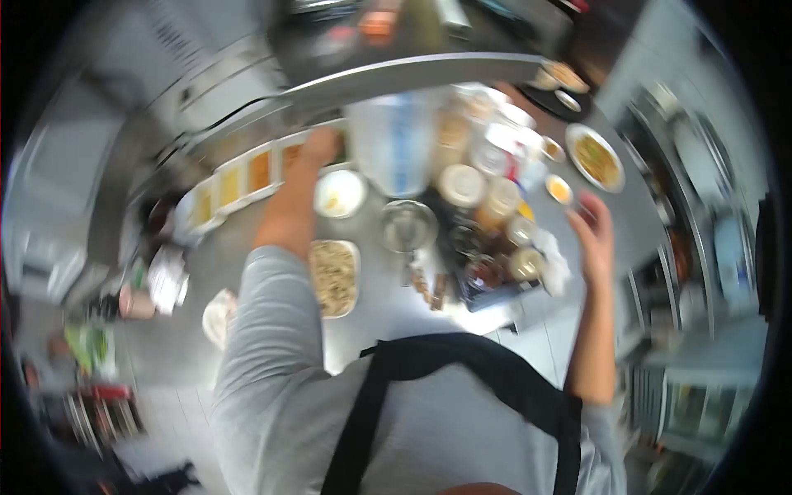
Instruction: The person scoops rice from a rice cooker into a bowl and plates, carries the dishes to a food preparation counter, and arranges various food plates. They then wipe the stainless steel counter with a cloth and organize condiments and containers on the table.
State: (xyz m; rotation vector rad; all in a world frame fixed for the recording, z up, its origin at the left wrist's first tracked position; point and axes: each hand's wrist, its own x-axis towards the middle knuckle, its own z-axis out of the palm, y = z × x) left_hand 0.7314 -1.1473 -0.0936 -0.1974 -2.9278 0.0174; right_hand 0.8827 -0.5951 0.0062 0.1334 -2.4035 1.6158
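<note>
My left hand (322,147) reaches to the far end of a row of white containers, over the one with green contents (341,147). Motion smears its fingers, so their grip cannot be read. Below it stands a white bowl (340,195) with a little yellow food inside. On the right side, my right hand (596,235) hangs over the counter, fingers apart and holding nothing that I can see. Just beyond its fingertips is a small cup of yellow sauce (559,190). Farther back lies an oval white dish of food (597,160).
A tray of pale shredded food (334,279) lies near my left forearm. Steel bowl (408,226), bottles and jars (462,186) crowd the middle beside a tall translucent container (394,144). A raised metal shelf edge (412,64) spans the back. Orange-filled container (261,169) stands left.
</note>
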